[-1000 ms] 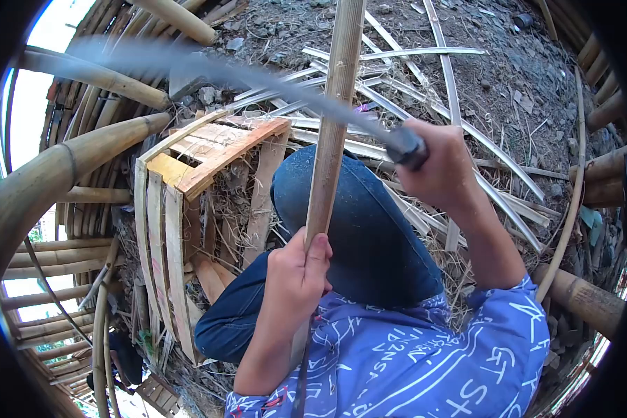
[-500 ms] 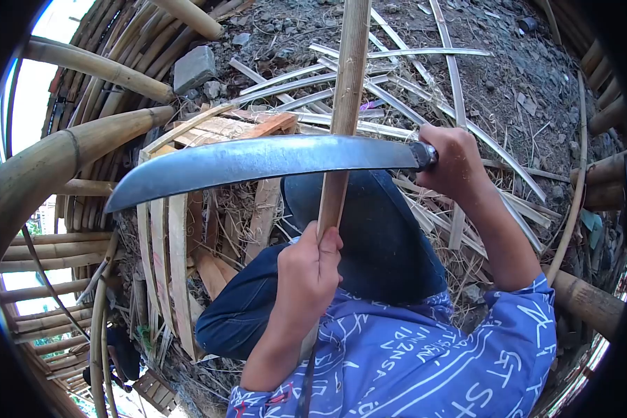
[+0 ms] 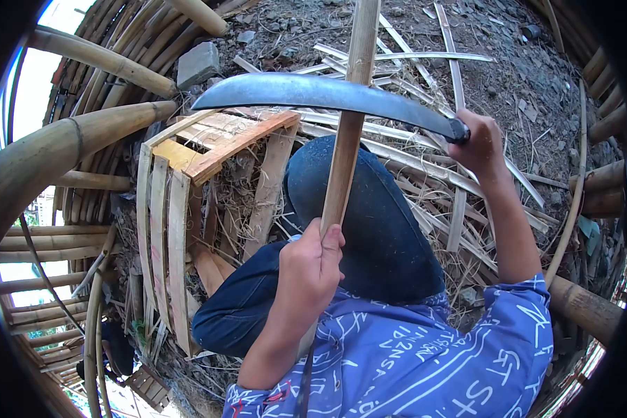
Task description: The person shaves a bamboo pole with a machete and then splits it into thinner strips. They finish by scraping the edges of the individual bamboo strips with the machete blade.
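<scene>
My left hand (image 3: pixel 309 266) is wrapped round the lower part of a bamboo strip (image 3: pixel 352 139), which rises between my knees and leans slightly right at the top. In my right hand (image 3: pixel 482 148) is the dark handle of a machete (image 3: pixel 306 93). Its long curved blade lies across the upper part of the strip, overlapping it in this view, with the tip pointing left. The end of the strip below my left hand is partly hidden by my forearm and shirt.
A slatted wooden crate (image 3: pixel 177 237) stands left of my knees. Split bamboo strips (image 3: pixel 425 164) and shavings litter the ground ahead and to the right. Thick bamboo poles (image 3: pixel 83 132) jut in from the left, near a grey block (image 3: pixel 198 65). Another pole (image 3: pixel 589 306) lies at right.
The machete has moved up the strip, away from my body, and my right hand has gone forward and right with it. My left hand keeps its hold in nearly the same place.
</scene>
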{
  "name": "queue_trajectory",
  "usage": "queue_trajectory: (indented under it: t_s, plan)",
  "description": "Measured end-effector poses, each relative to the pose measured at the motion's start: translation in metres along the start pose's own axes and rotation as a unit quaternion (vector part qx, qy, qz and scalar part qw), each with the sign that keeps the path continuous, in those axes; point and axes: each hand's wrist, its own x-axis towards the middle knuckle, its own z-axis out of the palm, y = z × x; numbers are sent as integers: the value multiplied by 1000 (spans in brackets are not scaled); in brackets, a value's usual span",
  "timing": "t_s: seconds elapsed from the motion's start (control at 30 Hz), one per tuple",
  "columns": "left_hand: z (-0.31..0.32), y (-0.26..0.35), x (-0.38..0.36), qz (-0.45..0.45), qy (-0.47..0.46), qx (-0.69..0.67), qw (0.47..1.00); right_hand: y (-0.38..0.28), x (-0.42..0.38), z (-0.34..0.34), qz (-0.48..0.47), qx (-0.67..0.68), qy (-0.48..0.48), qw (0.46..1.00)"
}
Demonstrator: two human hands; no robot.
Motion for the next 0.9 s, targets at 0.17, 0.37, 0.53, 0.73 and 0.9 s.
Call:
queue_trajectory:
  t_s: [0.17, 0.37, 0.53, 0.73, 0.9]
  plan:
    - [0, 1, 0, -6, -10, -7, 1000, 15, 0, 6, 10, -20, 12, 1000]
    - [-2, -2, -1, -16, -14, -39, 999, 47, 4, 12, 77, -32, 53, 995]
    - [-5, -10, -6, 17, 2, -9, 1000, 95, -1, -7, 254, -62, 58, 963]
    - [-6, -1, -1, -1, -15, 2, 1000, 64, -55, 3, 161, 25, 90, 983]
    - [-2, -1, 1, -10, -26, 1, 1000, -39, -36, -7, -23, 185, 67, 980]
